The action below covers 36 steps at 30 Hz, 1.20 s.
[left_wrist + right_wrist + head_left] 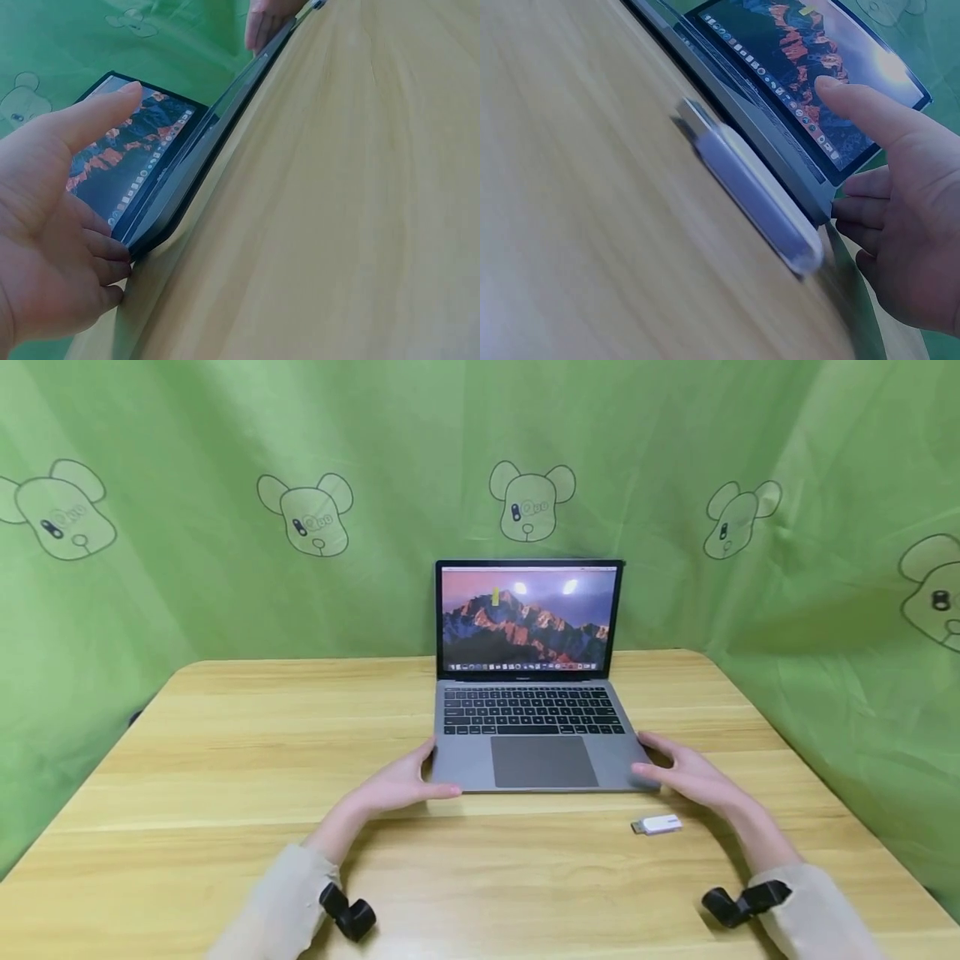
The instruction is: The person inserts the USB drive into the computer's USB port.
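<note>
An open grey laptop (543, 762) stands on the wooden table, its lit screen (528, 622) showing a mountain picture. At its front left corner is my left hand (397, 785); in the left wrist view the fingers (105, 251) touch the side edge while the thumb stays raised and straight. My right hand (696, 775) is at the front right corner, its fingers (862, 206) against that side and its thumb lifted too. A white USB stick (660, 824) with a bare metal plug lies in front of the laptop's right corner, near my right hand and untouched.
The wooden table (225, 777) has rounded back corners. A green curtain (397, 460) printed with bear faces hangs behind it and at both sides. Each sleeve carries a black wrist camera (352, 917). A small yellow mark (495, 597) shows on the screen.
</note>
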Tool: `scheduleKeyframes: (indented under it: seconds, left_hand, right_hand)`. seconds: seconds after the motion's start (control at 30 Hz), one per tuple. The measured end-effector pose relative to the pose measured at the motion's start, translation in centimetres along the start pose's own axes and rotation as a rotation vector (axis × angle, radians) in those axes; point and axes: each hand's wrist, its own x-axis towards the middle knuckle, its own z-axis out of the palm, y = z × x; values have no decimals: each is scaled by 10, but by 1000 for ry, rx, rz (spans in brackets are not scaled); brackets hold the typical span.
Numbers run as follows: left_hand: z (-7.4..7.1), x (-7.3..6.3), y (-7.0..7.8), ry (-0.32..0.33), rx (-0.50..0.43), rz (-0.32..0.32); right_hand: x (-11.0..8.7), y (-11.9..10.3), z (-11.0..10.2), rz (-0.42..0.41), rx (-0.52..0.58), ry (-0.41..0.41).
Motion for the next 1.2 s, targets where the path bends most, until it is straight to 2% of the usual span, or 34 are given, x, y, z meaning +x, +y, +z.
scheduleKeyframes:
  seconds: [0.27, 0.73, 1.03, 1.2]
  left_hand:
    - [0, 0, 2, 3, 10, -5]
    - [2, 0, 1, 15, -8, -26]
    - [0, -3, 0, 7, 19, -22]
    - [1, -3, 1, 10, -3, -35]
  right_hand:
    - [0, 2, -3, -21, -8, -22]
    - [-1, 9, -8, -73, 68, -43]
    - [-1, 12, -7, -70, 57, -51]
    - [-1, 14, -8, -72, 73, -49]
